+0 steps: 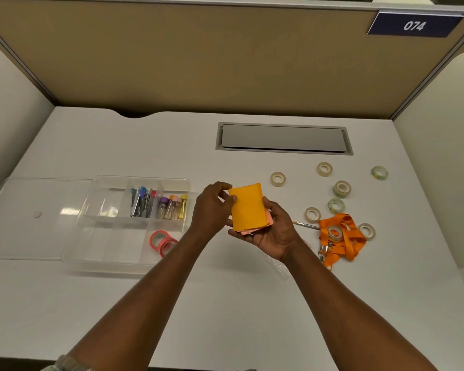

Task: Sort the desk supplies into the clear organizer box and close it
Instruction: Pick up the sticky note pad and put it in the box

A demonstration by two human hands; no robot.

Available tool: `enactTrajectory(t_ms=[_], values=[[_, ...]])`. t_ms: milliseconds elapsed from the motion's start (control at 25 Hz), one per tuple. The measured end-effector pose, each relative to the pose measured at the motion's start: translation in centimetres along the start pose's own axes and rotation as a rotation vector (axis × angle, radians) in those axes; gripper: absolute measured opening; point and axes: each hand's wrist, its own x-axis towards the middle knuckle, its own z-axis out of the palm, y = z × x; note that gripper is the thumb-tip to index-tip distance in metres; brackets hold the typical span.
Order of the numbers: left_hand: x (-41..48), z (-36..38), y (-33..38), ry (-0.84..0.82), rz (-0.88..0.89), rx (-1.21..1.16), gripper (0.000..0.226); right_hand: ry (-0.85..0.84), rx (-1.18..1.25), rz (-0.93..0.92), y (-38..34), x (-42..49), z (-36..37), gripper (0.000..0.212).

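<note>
Sticky notes (pixel 248 207) in left hand (pixel 212 208), right hand (pixel 275 232)

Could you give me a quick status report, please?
Left hand and right hand hold notes. Box open, partly filled. Tape rolls, lanyard unsorted.

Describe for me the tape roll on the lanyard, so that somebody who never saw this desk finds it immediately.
On the white desk, look at the right half, where pale tape rolls lie scattered. Among them is a crumpled orange lanyard. The roll rests on top of its strap; all other loose rolls there lie on bare desk.
</note>
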Motion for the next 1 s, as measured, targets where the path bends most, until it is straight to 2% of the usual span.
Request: enactTrajectory(t_ms=[280, 440, 640, 760, 880, 960, 1000], values=[[0.0, -0.1, -0.4, 0.134, -0.064, -0.095, 0.012, -0.064, 0.015, 0.038, 0.2, 0.0, -0.1, 0.069], [-0.2, 0.4, -0.6, 0.14, -0.129, -0.221, 0.013, -0.031, 0.005, 0.024, 0.3, 0.0, 0.3, 0.07], [-0.6, 1.6, -0.6, 0.171, -0.202, -0.316, 0.02, 0.162, -0.059, -0.03, 0.7, 0.4, 0.5, 0.069], [-0.9, 2.8, -0.4, 0.154, -0.426, -0.414, 0.028, 0.271, -0.14, -0.071, 1.3, 0.6, 0.9, 0.062], [-1.3, 3.9, -0.7, 0.063, -0.589, -0.561, 0.032, 0.461, -0.388, -0.128, 2.1, 0.9, 1.5, 0.047], [-1.5, 4.3, -1.1, 0.042, -0.599, -0.587, 0.026, 0.553, -0.557, -0.206, 2.5, 0.8, 1.5, 0.033], [-1.6, 4.3, -1.3, 0.041, -0.558, -0.527, 0.026, 0.566, -0.691, -0.265, 2.6, 0.7, 1.4, 0.026]])
